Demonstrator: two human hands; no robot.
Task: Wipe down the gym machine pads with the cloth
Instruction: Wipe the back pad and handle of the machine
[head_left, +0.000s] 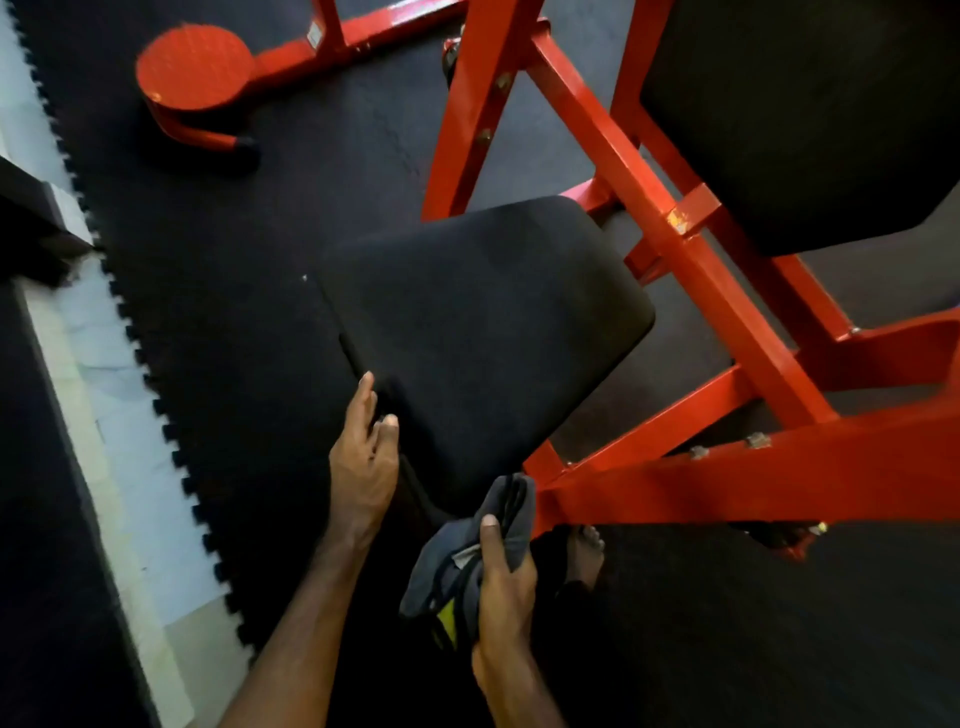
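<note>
A black seat pad (488, 332) sits on a red steel machine frame (727, 322) in the middle of the head view. A second black pad (800, 114) fills the upper right. My left hand (363, 462) rests at the seat pad's near left edge, fingers apart and holding nothing. My right hand (504, 582) grips a bunched grey cloth (467, 556) with a yellow patch, just below the pad's near corner and against the frame's front beam.
Black rubber floor mats (208, 270) with interlocking edges meet a pale floor strip (119, 405) on the left. Another red machine base with a round red disc (195, 67) stands at the top left. A bare foot (584, 556) shows under the frame.
</note>
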